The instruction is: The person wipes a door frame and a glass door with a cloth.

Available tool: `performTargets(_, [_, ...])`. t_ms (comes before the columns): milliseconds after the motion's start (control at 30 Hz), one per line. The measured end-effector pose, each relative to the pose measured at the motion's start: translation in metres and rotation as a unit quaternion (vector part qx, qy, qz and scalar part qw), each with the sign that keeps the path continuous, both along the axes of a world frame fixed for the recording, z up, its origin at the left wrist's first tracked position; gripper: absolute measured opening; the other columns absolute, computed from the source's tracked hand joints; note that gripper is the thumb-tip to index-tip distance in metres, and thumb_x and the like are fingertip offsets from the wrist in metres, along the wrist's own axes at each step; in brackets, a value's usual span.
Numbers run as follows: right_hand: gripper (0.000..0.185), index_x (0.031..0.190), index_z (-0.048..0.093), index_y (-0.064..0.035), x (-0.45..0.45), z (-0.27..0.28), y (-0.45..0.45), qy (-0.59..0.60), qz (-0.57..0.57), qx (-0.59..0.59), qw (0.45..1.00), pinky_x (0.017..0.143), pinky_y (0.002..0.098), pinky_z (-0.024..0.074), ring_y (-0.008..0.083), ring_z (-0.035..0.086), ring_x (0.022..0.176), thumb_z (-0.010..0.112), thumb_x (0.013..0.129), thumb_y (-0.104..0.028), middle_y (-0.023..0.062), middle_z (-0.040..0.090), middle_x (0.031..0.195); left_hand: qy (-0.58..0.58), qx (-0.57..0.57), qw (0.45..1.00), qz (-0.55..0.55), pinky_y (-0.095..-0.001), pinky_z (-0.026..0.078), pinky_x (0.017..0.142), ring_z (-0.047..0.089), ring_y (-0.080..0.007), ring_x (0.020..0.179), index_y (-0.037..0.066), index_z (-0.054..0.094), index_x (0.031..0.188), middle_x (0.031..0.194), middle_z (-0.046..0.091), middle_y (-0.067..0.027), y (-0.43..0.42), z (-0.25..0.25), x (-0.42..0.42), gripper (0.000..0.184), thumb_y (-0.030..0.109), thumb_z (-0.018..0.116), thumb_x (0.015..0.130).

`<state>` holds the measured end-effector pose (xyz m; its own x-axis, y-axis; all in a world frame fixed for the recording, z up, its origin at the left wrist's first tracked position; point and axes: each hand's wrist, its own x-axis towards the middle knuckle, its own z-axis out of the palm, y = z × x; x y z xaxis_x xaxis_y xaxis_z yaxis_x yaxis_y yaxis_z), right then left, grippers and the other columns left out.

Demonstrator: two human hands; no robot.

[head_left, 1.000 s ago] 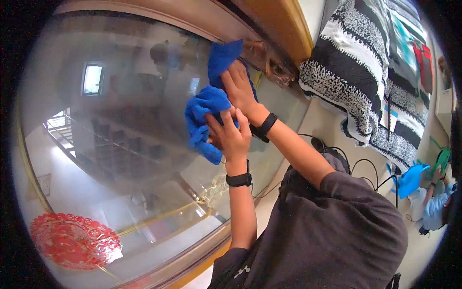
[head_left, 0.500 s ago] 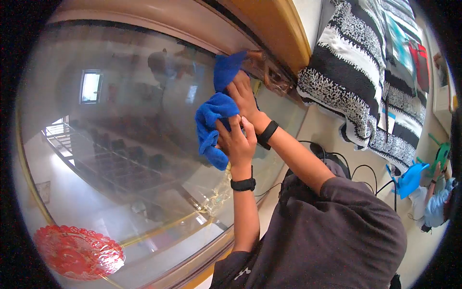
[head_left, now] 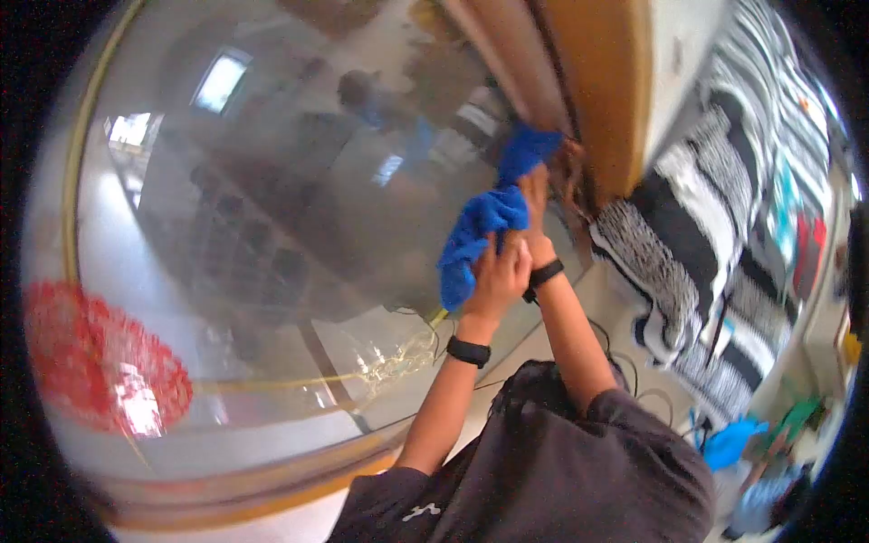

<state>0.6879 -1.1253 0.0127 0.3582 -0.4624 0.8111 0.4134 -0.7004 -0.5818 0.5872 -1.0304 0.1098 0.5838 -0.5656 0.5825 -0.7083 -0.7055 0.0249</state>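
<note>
The dark sleeves and shirt (head_left: pixel 534 480) are seen nearest, with a black band (head_left: pixel 469 352) worn on the left wrist. The left hand (head_left: pixel 496 279) is laid on the lower part of a blue cloth (head_left: pixel 472 240), its fingers slightly parted and bent. The right hand (head_left: pixel 536 210) is set against the upper part, its fingers extended and close together. How firmly the cloth is gripped by either cannot be told.

The cloth is bright blue and plush, bunched into thick folds below and spread flatter above; whether one piece or two is shown is unclear. It is held against the glass (head_left: pixel 362 244) near the right edge, where a crumpled brown thing (head_left: pixel 568 176) is found just beside it, by the wooden post (head_left: pixel 602 90).

The glass is crossed by reflections. Gold scrollwork (head_left: pixel 398 362) is seen towards its lower edge, and a red ornament (head_left: pixel 86 348) at its lower left corner.

Beyond, a striped cover (head_left: pixel 656 226) is seen, then a blurred co-worker (head_left: pixel 765 502).
</note>
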Motion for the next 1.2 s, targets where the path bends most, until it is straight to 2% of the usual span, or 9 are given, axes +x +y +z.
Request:
performTargets(233, [0.057, 0.138, 0.038, 0.0059, -0.033, -0.044, 0.019, 0.048, 0.003, -0.089, 0.995, 0.114, 0.0521, 0.0156, 0.0459, 0.024, 0.139, 0.05, 0.092, -0.026, 0.0303, 0.027, 0.149, 0.067, -0.133, 0.987, -0.059, -0.0502, 0.046, 0.088, 0.054, -0.0437, 0.107, 0.013, 0.054, 0.131, 0.125, 0.054, -0.0224, 0.02, -0.008, -0.001, 0.042, 0.018, 0.057, 0.089])
performTargets(300, [0.057, 0.139, 0.037, 0.0059, -0.042, -0.031, 0.029, 0.026, 0.012, -0.071, 0.997, 0.114, 0.0509, 0.0152, 0.045, 0.023, 0.139, 0.049, 0.093, -0.025, 0.0298, 0.026, 0.149, 0.071, -0.107, 0.99, -0.057, -0.0471, 0.05, 0.076, 0.059, -0.0408, 0.093, 0.019, 0.052, 0.135, 0.123, 0.055, -0.0213, 0.034, -0.019, -0.002, 0.048, 0.018, 0.057, 0.088])
performTargets(467, [0.057, 0.141, 0.034, 0.006, -0.06, 0.066, 0.074, -0.06, 0.019, 0.099, 0.993, 0.115, 0.0478, 0.014, 0.0427, 0.021, 0.141, 0.048, 0.094, -0.022, 0.0288, 0.024, 0.15, 0.055, -0.087, 0.994, 0.019, -0.0388, 0.051, 0.059, 0.06, -0.0256, 0.067, 0.029, 0.057, 0.132, 0.11, 0.063, -0.0099, 0.077, 0.031, -0.029, 0.045, 0.021, 0.056, 0.087])
performTargets(667, [0.059, 0.145, 0.023, 0.0082, -0.102, 0.177, 0.137, 0.017, 0.078, 0.201, 0.976, 0.116, 0.0453, 0.009, 0.0391, 0.015, 0.143, 0.045, 0.097, -0.018, 0.0269, 0.016, 0.154, -0.109, -0.036, 0.975, 0.19, -0.0395, 0.049, 0.073, 0.06, -0.023, 0.091, 0.036, 0.063, 0.123, 0.112, 0.063, -0.0015, 0.185, 0.027, -0.062, 0.047, 0.023, 0.063, 0.078])
performTargets(833, [0.059, 0.144, 0.023, 0.01, -0.138, 0.186, 0.222, -0.058, 0.136, 0.021, 0.989, 0.115, 0.0472, 0.0111, 0.0419, 0.015, 0.143, 0.048, 0.093, -0.007, 0.0294, 0.016, 0.153, -0.181, -0.018, 0.939, 0.291, -0.0496, 0.041, 0.088, 0.055, -0.0319, 0.107, 0.037, 0.067, 0.113, 0.117, 0.061, -0.006, 0.277, 0.037, -0.097, 0.043, 0.027, 0.065, 0.071])
performTargets(933, [0.058, 0.141, 0.029, 0.0109, -0.168, 0.192, 0.284, -0.069, 0.224, -0.046, 0.971, 0.113, 0.0536, 0.0103, 0.0483, 0.015, 0.14, 0.05, 0.089, -0.001, 0.0311, 0.02, 0.151, -0.156, -0.131, 0.931, 0.302, -0.0533, 0.037, 0.092, 0.049, -0.0356, 0.115, 0.029, 0.067, 0.106, 0.119, 0.058, -0.0098, 0.339, 0.036, -0.114, 0.034, 0.029, 0.064, 0.072])
performTargets(1000, [0.057, 0.136, 0.036, 0.0112, -0.192, 0.209, 0.323, -0.043, 0.305, -0.066, 0.949, 0.111, 0.0586, 0.0072, 0.0535, 0.018, 0.137, 0.05, 0.082, 0.002, 0.0322, 0.028, 0.146, -0.17, -0.128, 0.872, 0.44, -0.0604, 0.031, 0.094, 0.047, -0.0371, 0.109, 0.02, 0.066, 0.09, 0.11, 0.058, -0.0134, 0.378, 0.021, -0.127, 0.023, 0.031, 0.064, 0.07])
performTargets(1067, [0.053, 0.127, 0.046, 0.0102, -0.198, 0.192, 0.354, -0.063, 0.28, -0.14, 0.948, 0.104, 0.0583, 0.0177, 0.0497, 0.034, 0.121, 0.052, 0.075, -0.001, 0.0303, 0.039, 0.135, -0.213, -0.132, 0.851, 0.461, -0.0569, 0.031, 0.092, 0.049, -0.0336, 0.106, 0.022, 0.067, 0.09, 0.109, 0.058, -0.0101, 0.403, 0.044, -0.143, 0.021, 0.027, 0.065, 0.069])
performTargets(1200, [0.048, 0.12, 0.051, 0.0084, -0.22, 0.206, 0.406, -0.099, 0.234, -0.149, 0.956, 0.095, 0.0539, 0.0246, 0.0425, 0.04, 0.107, 0.052, 0.074, -0.002, 0.0263, 0.047, 0.125, -0.19, -0.159, 0.84, 0.483, -0.0531, 0.031, 0.093, 0.048, -0.0298, 0.106, 0.02, 0.067, 0.09, 0.109, 0.057, -0.0072, 0.457, 0.042, -0.186, 0.021, 0.02, 0.065, 0.069])
